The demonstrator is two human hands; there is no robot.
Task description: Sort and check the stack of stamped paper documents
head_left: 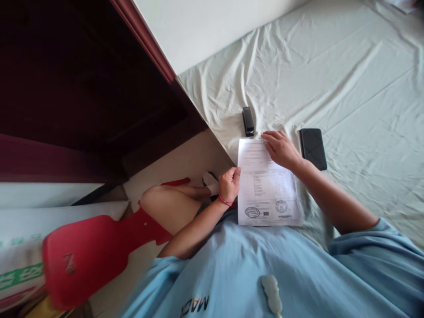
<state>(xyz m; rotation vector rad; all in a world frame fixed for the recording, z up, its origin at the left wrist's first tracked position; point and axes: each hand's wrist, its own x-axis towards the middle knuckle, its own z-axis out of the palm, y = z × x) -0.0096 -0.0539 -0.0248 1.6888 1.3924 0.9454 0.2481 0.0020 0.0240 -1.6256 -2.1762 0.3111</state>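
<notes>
Printed paper (265,190) with two round stamps near its bottom lies upright to my view, at the bed's edge against my shirt. My left hand (229,184) is closed on its left edge, thumb on top. Across the top right corner rests my right hand (281,149), its fingers stretched out to the left and reaching past the top edge. Whether there is more than one sheet I cannot tell. Just beyond the paper stands a black stapler (247,121) on the sheet. To the right of my right hand lies a dark, flat phone-like object (313,149).
A wrinkled pale bedsheet (357,88) covers the bed, with a white wall (212,31) behind it. Dark wooden furniture (82,88) stands on the left. Below it are a red plastic chair (89,256) and the floor (179,159).
</notes>
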